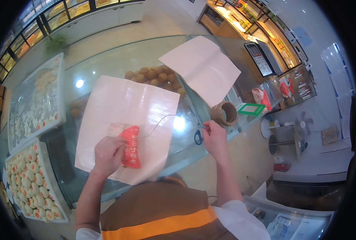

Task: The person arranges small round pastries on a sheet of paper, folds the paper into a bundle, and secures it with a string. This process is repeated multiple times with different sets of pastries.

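A small package wrapped in pale paper with a red printed paper [134, 150] lies on a large pink paper sheet [106, 99] on the glass counter. My left hand [108, 154] pinches at the package's left side, its fingertips on the red paper. Thin twine [159, 121] runs from the package across the sheet to the right. My right hand [214, 136] is by the blue handles of a pair of scissors [198, 137], just below a roll of brown twine [226, 114]. Its fingers are bent together; whether they hold the scissors or a strand is unclear.
A second pink sheet [200, 66] lies farther back. Round brown pastries [157, 76] show through the glass. Trays of white pastries [31, 183] stand at left. A green-framed card [251, 109], a calculator-like device or scale [259, 59] and red-and-white packages [260, 97] stand at right.
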### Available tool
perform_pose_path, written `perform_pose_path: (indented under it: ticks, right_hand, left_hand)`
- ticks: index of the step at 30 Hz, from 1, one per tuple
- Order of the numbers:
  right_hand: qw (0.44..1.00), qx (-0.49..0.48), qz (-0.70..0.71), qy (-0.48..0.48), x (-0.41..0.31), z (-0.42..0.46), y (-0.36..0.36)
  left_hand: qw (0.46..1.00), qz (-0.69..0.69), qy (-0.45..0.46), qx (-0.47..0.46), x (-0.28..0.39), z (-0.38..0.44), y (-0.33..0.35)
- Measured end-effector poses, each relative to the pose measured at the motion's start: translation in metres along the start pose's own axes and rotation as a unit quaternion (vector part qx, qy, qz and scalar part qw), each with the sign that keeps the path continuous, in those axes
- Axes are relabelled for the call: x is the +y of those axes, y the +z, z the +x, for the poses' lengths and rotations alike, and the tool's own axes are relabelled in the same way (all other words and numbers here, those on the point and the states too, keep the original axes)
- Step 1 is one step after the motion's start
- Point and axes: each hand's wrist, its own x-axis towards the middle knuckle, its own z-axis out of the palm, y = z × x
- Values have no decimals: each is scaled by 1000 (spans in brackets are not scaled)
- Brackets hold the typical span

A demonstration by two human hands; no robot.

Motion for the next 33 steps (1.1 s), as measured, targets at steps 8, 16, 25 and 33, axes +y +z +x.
perform_pose_path:
  ticks: [8, 16, 25, 33]
  right_hand:
    - [979, -151, -129, 52, 10, -30, -10]
    - [964, -195, -148, 107, -7, -61, -15]
    - [851, -305, 358, 233, 4, -125, -53]
    - [738, -497, 451, 70, -108, -75, 19]
  left_hand:
    - [999, -24, -39, -9, 3, 3, -1]
    - [998, -22, -42, 32, -7, -9, 4]
    - [995, -66, -68, 27, -4, -10, 4]
    - [997, -44, -42, 43, -3, -7, 9]
